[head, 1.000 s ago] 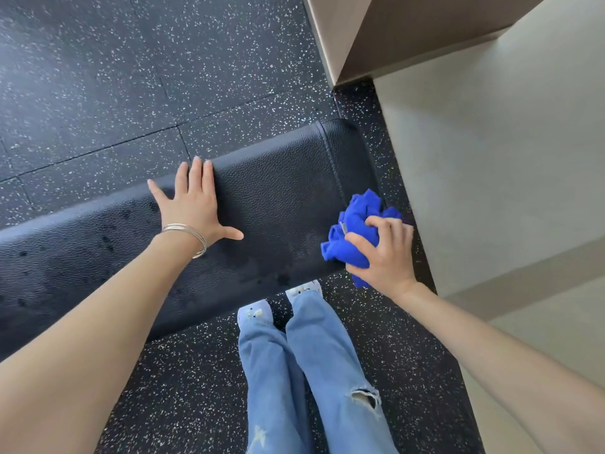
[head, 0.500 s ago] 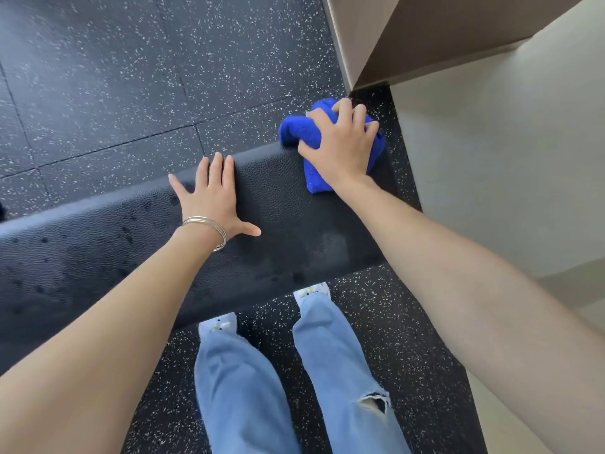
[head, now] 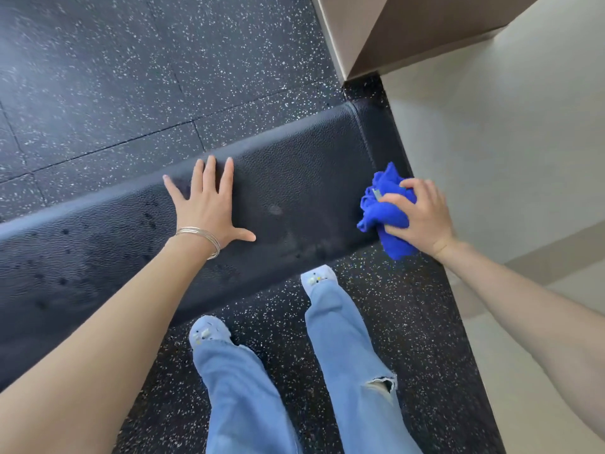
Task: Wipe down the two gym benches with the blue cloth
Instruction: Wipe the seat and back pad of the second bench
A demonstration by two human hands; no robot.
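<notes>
A black padded gym bench (head: 294,178) runs across the view from lower left to upper right, its pad speckled with dark wet spots on the left half. My left hand (head: 209,204) lies flat on the pad with fingers spread, a thin bracelet on the wrist. My right hand (head: 422,217) grips the bunched blue cloth (head: 383,211) at the bench's right end, near the front corner, part of the cloth hanging over the edge. Only one bench is in view.
Dark speckled rubber floor (head: 131,77) surrounds the bench. A pale wall (head: 507,142) stands just right of the bench end, with a brown boxed column (head: 376,34) at the top. My legs in light blue jeans (head: 343,355) stand close to the bench's front edge.
My right hand has swept the cloth from the far back corner of the bench end toward the front corner. The left hand has stayed planted on the pad.
</notes>
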